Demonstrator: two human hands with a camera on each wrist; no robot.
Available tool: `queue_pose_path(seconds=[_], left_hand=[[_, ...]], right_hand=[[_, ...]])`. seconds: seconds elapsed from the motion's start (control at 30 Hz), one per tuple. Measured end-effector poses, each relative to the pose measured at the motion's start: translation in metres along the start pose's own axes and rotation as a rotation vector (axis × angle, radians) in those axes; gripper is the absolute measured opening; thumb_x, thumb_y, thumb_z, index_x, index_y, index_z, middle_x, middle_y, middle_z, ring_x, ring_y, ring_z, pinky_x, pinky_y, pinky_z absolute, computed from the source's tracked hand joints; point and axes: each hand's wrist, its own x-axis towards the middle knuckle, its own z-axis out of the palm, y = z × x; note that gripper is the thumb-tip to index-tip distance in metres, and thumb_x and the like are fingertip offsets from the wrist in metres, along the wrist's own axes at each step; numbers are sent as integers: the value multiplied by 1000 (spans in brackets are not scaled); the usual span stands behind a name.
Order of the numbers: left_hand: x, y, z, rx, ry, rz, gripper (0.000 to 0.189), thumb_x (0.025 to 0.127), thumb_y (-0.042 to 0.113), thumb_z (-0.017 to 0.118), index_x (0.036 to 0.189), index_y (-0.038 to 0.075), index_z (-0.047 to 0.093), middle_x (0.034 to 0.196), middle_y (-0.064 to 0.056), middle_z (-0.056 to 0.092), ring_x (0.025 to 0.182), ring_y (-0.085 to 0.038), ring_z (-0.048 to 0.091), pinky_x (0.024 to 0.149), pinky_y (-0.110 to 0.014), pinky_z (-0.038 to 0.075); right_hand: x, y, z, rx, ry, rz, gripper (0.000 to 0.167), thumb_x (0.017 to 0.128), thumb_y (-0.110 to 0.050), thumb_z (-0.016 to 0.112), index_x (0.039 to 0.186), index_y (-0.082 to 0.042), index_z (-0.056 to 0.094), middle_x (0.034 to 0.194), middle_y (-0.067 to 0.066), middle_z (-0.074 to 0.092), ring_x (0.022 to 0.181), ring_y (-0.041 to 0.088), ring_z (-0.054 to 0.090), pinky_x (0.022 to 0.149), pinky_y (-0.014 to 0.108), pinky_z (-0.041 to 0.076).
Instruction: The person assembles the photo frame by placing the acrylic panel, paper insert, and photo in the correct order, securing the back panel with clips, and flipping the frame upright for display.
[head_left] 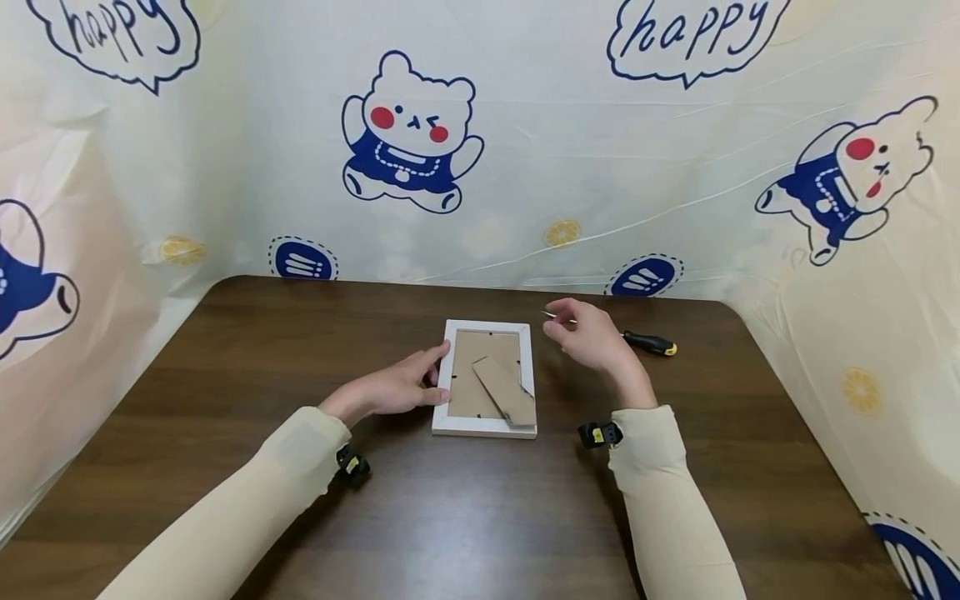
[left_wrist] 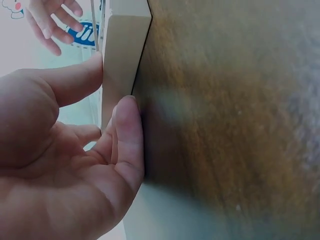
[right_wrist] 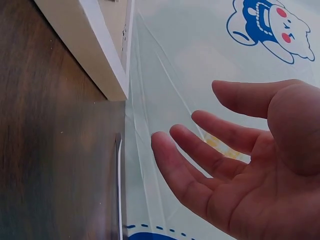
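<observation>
A white picture frame (head_left: 486,427) lies face down on the table, its brown backing board (head_left: 468,354) facing up. A brown stand flap (head_left: 510,392) slants across the lower right of that board. At the frame's left edge, my left hand (head_left: 397,385) holds on with thumb and fingers; in the left wrist view the thumb touches the upper edge and the fingers curl against the side. My right hand (head_left: 588,333) hovers right of the frame, fingers apart and holding nothing. Beneath it lies a screwdriver (head_left: 650,342) with a black and yellow handle, its shaft partly hidden; the flat tip (right_wrist: 118,140) shows in the right wrist view.
The dark wooden table (head_left: 480,517) has rounded far corners. A pale printed cloth (head_left: 525,167) with bears and lettering hangs behind it and along both sides. Each wrist carries a small black camera, such as the right one (head_left: 600,433).
</observation>
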Motion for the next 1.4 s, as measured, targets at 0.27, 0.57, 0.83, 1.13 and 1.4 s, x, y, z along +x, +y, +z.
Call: queue_pose_path(seconds=[0.27, 0.57, 0.83, 1.13, 1.4], left_hand=[[-6, -5, 2, -52, 39, -2, 92, 106, 25, 66, 171, 6, 4, 117, -15, 51, 99, -24, 50, 91, -41, 41], [-18, -2, 5, -122, 120, -51, 90, 105, 27, 69, 166, -7, 13, 132, -20, 58, 107, -26, 60, 90, -37, 52], [-25, 10, 17, -122, 181, -28, 78, 103, 23, 71, 160, -12, 31, 139, -25, 55, 120, -33, 59, 95, -44, 53], [-27, 22, 30, -28, 244, -59, 81, 92, 23, 85, 153, -12, 45, 130, -22, 56, 116, -33, 58, 102, -49, 50], [-26, 21, 35, -22, 245, -83, 90, 83, 26, 93, 153, -7, 48, 129, -19, 54, 117, -32, 56, 101, -48, 49]], right_hand=[[3, -9, 10, -3, -8, -5, 41, 108, -25, 63, 144, -6, 59, 125, 16, 66, 92, 27, 72, 89, 45, 59], [3, -11, 17, 3, -19, 13, 45, 108, -25, 62, 146, -2, 55, 129, 17, 62, 92, 27, 71, 86, 43, 59], [6, -14, 25, 2, -46, 25, 50, 108, -26, 61, 149, 1, 51, 136, 20, 58, 95, 27, 71, 87, 42, 59], [10, -11, 34, -9, -61, 45, 54, 108, -26, 62, 150, 5, 47, 136, 23, 58, 101, 29, 69, 91, 44, 57], [14, -4, 43, 19, -87, 69, 55, 108, -25, 62, 150, 5, 46, 133, 22, 60, 95, 26, 72, 86, 40, 58]])
